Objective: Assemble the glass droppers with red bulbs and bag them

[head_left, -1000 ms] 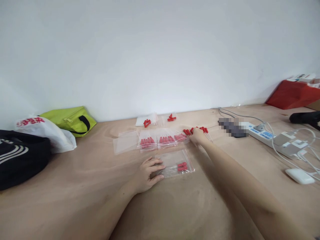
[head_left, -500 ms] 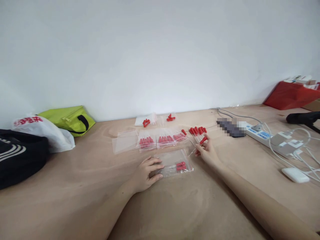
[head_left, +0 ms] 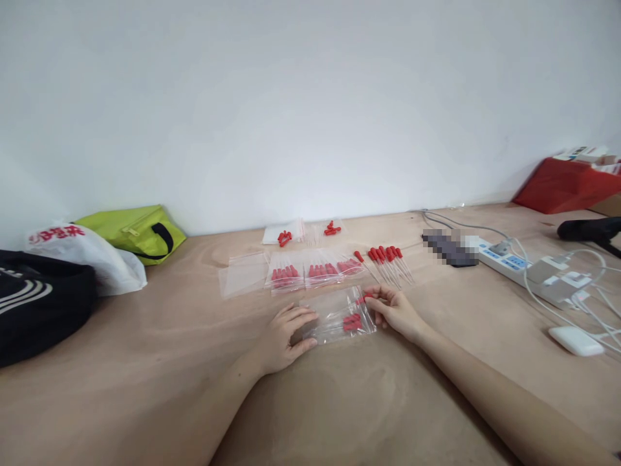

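Note:
A clear zip-lock bag (head_left: pixel 334 329) lies flat in front of me, with several red-bulbed droppers (head_left: pixel 352 322) inside, their thin clear tubes pointing left. My left hand (head_left: pixel 287 336) rests at the bag's left end, fingers stretched out and thumb apart, fingertips touching the plastic. At the bag's right, zip-edged mouth, my right hand (head_left: pixel 391 312) pinches a single dropper (head_left: pixel 367 297) by its red bulb. Its tube points left into the bag's mouth; exactly how far in is hard to see. Beyond my right hand, several loose droppers (head_left: pixel 388 254) lie in a fan.
Filled bags of droppers (head_left: pixel 285 275) lie in a row behind, beside a flat clear bag (head_left: pixel 242 273). Red bulbs (head_left: pixel 332 228) rest near the wall. A phone (head_left: pixel 451 251), power strip (head_left: pixel 504 260) and white case (head_left: pixel 576 340) sit right; a green bag (head_left: pixel 140 233) stands left.
My right hand has moved left and nearer from the loose droppers to the bag's mouth, bringing one dropper along. My left hand has stayed on the bag.

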### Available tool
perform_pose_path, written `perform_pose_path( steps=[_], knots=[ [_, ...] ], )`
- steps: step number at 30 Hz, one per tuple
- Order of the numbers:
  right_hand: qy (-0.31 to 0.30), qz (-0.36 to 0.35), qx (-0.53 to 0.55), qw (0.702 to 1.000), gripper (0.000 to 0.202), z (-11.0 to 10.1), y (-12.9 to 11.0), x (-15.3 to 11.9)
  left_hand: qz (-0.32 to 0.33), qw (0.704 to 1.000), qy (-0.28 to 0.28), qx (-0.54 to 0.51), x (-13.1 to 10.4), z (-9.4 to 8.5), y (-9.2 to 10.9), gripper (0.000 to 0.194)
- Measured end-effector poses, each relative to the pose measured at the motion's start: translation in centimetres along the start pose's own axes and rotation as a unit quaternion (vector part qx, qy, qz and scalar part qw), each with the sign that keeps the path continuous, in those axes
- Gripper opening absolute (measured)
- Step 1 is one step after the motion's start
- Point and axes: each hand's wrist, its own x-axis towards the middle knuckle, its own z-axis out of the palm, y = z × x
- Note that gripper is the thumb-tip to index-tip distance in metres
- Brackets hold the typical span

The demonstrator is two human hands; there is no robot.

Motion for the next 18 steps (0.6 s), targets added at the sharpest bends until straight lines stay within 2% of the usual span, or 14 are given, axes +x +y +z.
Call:
perform_pose_path(
  steps=[7,10,12,13,15,17,18],
  knots=[
    [-0.077,-0.046,-0.106,0.99,0.021,0.4,0.7,0.1,0.004,1.0,-0.003,0.003,0.1,0.0,-0.1,0.039],
    [-0.107,-0.124,-0.206,0.965,0.02,0.0,0.5,0.4,0.007,1.0,-0.006,0.004,0.1,0.0,0.0,0.037],
    [-0.119,-0.146,-0.25,0.95,0.022,-0.5,0.1,0.7,0.006,1.0,-0.007,0.002,0.1,-0.1,0.1,0.036],
    [-0.108,-0.14,-0.269,0.947,0.022,-0.8,-0.3,1.0,0.007,1.0,-0.008,0.001,0.1,-0.1,0.1,0.035],
    [-0.043,-0.121,-0.331,0.935,0.021,-1.3,-1.2,2.0,0.007,1.0,-0.008,0.0,0.1,-0.2,0.2,0.034],
    [0.045,-0.106,-0.429,0.896,0.017,-1.5,-2.3,3.4,0.006,1.0,-0.007,-0.001,0.2,-0.3,0.2,0.033],
    [0.07,-0.101,-0.474,0.872,0.016,-1.5,-2.8,4.3,0.006,1.0,-0.007,-0.001,0.2,-0.3,0.2,0.033]
  ],
)
